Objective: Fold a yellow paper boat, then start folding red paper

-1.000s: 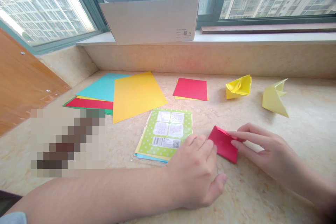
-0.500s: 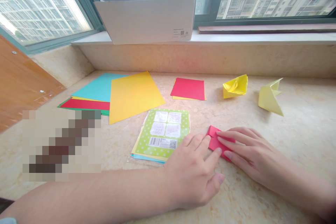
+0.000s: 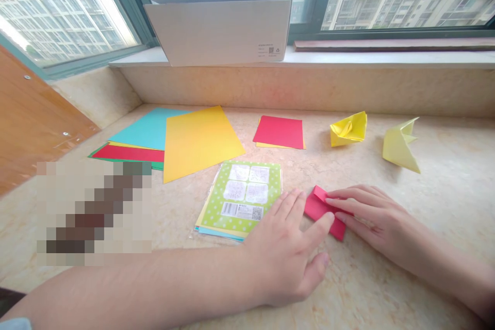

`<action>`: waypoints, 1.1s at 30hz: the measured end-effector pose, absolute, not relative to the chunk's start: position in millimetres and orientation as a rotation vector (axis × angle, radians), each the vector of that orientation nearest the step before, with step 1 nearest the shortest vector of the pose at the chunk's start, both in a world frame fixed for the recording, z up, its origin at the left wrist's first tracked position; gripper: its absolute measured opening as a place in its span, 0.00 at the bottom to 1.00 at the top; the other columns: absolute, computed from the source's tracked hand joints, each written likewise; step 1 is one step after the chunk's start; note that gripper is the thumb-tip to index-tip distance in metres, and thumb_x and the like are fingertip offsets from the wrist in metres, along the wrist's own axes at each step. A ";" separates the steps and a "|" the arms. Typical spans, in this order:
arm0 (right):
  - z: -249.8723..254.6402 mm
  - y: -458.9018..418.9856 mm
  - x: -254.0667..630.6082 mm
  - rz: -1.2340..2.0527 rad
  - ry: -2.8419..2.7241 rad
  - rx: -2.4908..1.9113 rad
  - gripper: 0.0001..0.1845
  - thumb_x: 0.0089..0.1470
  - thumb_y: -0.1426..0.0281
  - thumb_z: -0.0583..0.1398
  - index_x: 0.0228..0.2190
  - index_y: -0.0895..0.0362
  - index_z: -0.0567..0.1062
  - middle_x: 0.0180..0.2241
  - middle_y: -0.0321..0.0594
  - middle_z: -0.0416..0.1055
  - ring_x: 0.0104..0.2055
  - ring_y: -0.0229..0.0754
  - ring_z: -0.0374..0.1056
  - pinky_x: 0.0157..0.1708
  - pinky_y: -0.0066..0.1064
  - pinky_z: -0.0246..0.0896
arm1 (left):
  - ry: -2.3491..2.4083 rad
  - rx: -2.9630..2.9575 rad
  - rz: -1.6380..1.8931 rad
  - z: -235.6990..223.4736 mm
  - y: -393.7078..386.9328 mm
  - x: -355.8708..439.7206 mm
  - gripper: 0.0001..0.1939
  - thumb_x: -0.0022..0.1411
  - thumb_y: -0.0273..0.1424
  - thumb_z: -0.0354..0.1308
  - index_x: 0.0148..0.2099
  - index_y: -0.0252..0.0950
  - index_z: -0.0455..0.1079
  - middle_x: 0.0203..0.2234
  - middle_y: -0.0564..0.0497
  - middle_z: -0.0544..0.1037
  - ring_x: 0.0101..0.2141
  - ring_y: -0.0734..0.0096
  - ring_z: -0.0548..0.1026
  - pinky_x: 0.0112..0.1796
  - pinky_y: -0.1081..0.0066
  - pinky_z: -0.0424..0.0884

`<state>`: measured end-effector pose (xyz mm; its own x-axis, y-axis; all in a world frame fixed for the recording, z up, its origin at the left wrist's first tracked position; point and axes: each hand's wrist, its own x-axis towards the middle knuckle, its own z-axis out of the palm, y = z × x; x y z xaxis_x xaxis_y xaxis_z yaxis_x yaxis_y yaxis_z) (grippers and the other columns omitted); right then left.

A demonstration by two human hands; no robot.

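Observation:
A small folded red paper (image 3: 319,210) lies on the stone counter, one end of it turned over in a narrow flap. My right hand (image 3: 381,219) holds it from the right, its fingertips on the flap and its thumb pressed at the near side. From the left reaches my left hand (image 3: 292,247), fingers stretched and apart, with the index fingertip touching the paper's surface. Beside and partly under the left hand is a green dotted packet (image 3: 240,198) of coloured paper in clear wrap.
Large coloured sheets (image 3: 201,139) lie at the back left, and small red squares (image 3: 280,132) at the back middle. Folded yellow paper boat (image 3: 350,130) and pale yellow folded paper piece (image 3: 398,145) stand at the right. A white box (image 3: 220,31) is on the sill. One area at left is pixelated.
The left fingers have drawn back slightly from the red paper, leaving more of it visible. The right hand remains on it. The whole view has shifted a little.

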<state>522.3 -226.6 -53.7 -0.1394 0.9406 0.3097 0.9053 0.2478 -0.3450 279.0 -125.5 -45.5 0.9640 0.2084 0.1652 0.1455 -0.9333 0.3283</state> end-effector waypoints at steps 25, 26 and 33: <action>-53.3 -229.9 527.3 0.134 -1.971 -1.692 0.17 0.68 0.67 0.56 0.55 0.47 0.76 0.46 0.40 0.78 0.44 0.46 0.75 0.42 0.39 0.73 | 0.171 2.812 0.359 -40.7 -125.7 279.1 0.29 0.71 0.38 0.50 0.69 0.31 0.58 0.66 0.28 0.59 0.68 0.41 0.56 0.65 0.43 0.55; -53.3 -229.8 527.7 0.139 -1.948 -1.702 0.17 0.67 0.67 0.56 0.54 0.46 0.76 0.46 0.40 0.78 0.44 0.46 0.76 0.42 0.39 0.73 | 0.146 2.817 0.380 -39.7 -125.7 279.3 0.27 0.71 0.37 0.49 0.68 0.30 0.59 0.66 0.29 0.61 0.68 0.43 0.57 0.66 0.44 0.55; -51.6 -227.8 525.8 0.157 -1.801 -1.795 0.15 0.68 0.66 0.54 0.48 0.48 0.79 0.45 0.39 0.80 0.43 0.46 0.77 0.42 0.38 0.74 | -0.140 2.861 0.589 -43.4 -125.4 279.8 0.18 0.74 0.29 0.49 0.61 0.30 0.66 0.57 0.38 0.72 0.59 0.60 0.70 0.64 0.58 0.63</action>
